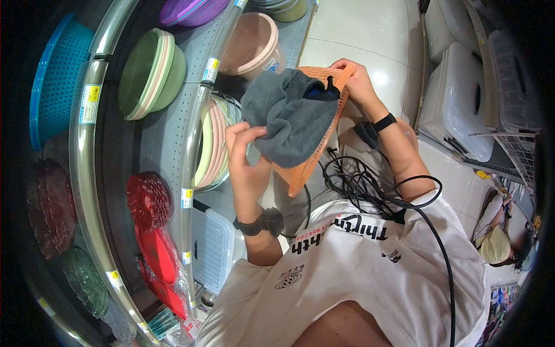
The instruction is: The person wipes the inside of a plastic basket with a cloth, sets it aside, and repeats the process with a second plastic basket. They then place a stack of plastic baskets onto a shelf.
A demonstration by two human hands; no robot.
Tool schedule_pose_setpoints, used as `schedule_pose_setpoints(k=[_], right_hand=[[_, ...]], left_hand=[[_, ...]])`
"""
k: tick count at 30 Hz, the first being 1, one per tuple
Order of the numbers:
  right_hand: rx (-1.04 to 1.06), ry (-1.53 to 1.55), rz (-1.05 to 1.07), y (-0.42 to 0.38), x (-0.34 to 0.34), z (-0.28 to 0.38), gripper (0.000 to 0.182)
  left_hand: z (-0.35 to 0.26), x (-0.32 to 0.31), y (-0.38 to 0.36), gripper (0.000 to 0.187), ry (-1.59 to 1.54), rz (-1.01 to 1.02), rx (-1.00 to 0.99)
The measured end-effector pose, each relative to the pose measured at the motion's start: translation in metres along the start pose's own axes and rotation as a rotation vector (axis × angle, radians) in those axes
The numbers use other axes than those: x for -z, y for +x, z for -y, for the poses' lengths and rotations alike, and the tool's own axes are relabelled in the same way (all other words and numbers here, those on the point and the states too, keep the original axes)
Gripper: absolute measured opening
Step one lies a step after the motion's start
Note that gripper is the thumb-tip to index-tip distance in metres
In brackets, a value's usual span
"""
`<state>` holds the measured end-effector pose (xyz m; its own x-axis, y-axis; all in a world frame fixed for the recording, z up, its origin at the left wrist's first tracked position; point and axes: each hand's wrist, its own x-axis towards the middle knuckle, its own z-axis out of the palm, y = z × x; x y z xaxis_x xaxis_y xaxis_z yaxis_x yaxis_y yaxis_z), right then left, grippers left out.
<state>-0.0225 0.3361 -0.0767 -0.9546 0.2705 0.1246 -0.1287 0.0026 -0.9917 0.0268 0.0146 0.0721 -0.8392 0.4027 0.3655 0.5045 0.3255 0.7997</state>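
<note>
An orange plastic basket [304, 172] is held tilted in front of my body. My right hand [357, 84] grips its far right corner, fingers curled over the rim. Bunched in the basket lies a grey fuzzy cloth [283, 113], which hides most of the inside. My left hand [247, 153] is at the cloth's near left side, pinching its edge between bent fingers. A small black and dark blue item [324, 91] shows in a fold near the right hand; its kind cannot be made out. Both wrists wear black bands.
Shelves on the left hold a pink bucket [251, 46], green basins [153, 75], a blue basket [58, 81] and red trays [156, 248]. Clear storage boxes [457, 104] stand on the right. A tangled black cable [361, 182] hangs near my lap. Another person [497, 231] is at far right.
</note>
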Motion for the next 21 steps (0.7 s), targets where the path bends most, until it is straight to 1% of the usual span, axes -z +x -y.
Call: schedule_pose_setpoints(k=[2, 3, 4, 6, 7, 9, 10, 12, 13, 15, 16, 18, 19, 20, 21], right_hand=[[-0.01, -0.018, 0.038, -0.001, 0.001, 0.013, 0.013], [-0.019, -0.035, 0.076, -0.001, 0.002, 0.02, 0.017], [-0.021, -0.036, 0.076, -0.002, 0.002, 0.026, 0.017], [0.046, -0.124, 0.011, -0.005, -0.001, 0.041, 0.033], [0.045, -0.122, 0.014, -0.008, -0.004, 0.055, 0.033], [0.426, -0.495, -0.095, -0.014, -0.009, 0.092, 0.053], [0.425, -0.495, -0.09, -0.014, -0.011, 0.109, 0.053], [0.789, -0.658, -0.021, -0.011, -0.013, 0.141, 0.054], [0.787, -0.659, -0.023, -0.009, -0.016, 0.152, 0.054], [0.848, -0.684, 0.216, -0.007, -0.02, 0.167, 0.046], [0.848, -0.687, 0.212, -0.01, -0.022, 0.165, 0.046], [0.664, -0.597, 0.267, -0.016, -0.028, 0.154, 0.036], [0.743, -0.577, 0.205, -0.015, -0.029, 0.151, 0.031], [0.741, -0.574, 0.213, -0.014, -0.029, 0.147, 0.031], [0.732, -0.57, 0.168, -0.015, -0.028, 0.141, 0.032]], left_hand=[[-0.003, -0.002, 0.0, 0.049, -0.064, -0.09, 0.02], [-0.002, -0.002, 0.0, 0.049, -0.065, -0.089, 0.021], [-0.002, -0.001, -0.001, 0.05, -0.075, -0.094, 0.024], [-0.001, 0.001, -0.003, 0.05, -0.084, -0.1, 0.03], [-0.002, 0.001, -0.003, 0.05, -0.085, -0.079, 0.019], [-0.002, 0.002, -0.002, 0.05, -0.084, -0.065, 0.012], [-0.003, 0.001, -0.002, 0.051, -0.077, -0.057, 0.01], [-0.003, 0.0, -0.002, 0.051, -0.072, -0.046, 0.007], [-0.004, -0.001, -0.001, 0.05, -0.065, -0.062, 0.007], [-0.002, -0.001, 0.0, 0.05, -0.06, -0.073, 0.004], [0.0, -0.001, 0.0, 0.05, -0.072, -0.083, 0.008], [0.002, -0.001, 0.0, 0.049, -0.084, -0.095, 0.01], [0.001, -0.001, -0.001, 0.049, -0.095, -0.085, 0.023], [0.001, -0.001, -0.003, 0.049, -0.104, -0.078, 0.043], [0.0, -0.001, -0.004, 0.049, -0.102, -0.082, 0.051]])
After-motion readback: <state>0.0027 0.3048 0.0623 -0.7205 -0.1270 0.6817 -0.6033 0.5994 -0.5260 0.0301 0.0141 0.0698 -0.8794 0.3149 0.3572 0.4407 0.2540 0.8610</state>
